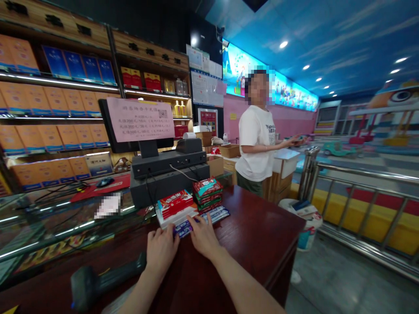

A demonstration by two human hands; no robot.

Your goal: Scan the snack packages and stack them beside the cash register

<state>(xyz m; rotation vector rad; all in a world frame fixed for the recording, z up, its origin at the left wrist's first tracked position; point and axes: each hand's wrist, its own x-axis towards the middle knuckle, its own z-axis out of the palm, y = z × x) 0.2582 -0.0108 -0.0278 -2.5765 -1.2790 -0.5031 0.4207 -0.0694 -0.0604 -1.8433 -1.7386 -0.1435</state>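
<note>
Blue packets (182, 229) lie on the bench (258, 226) just beside red stacks (207, 196) — right hand (203, 235) over them, left hand (163, 244) at their end, fingers bent; whether either grips, I cannot tell. Pushing hard could topple the stacks — their packs look loosely piled.

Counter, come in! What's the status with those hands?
Left hand at left end of blue-purple packets. Right hand over their middle. Red packets stacked close beyond.

The dark red wooden bench (258, 218) carries a handheld scanner (87, 284) at its near left. Farther back lie blue packets (218, 214), beside stacked red and green packets (208, 195).
</note>
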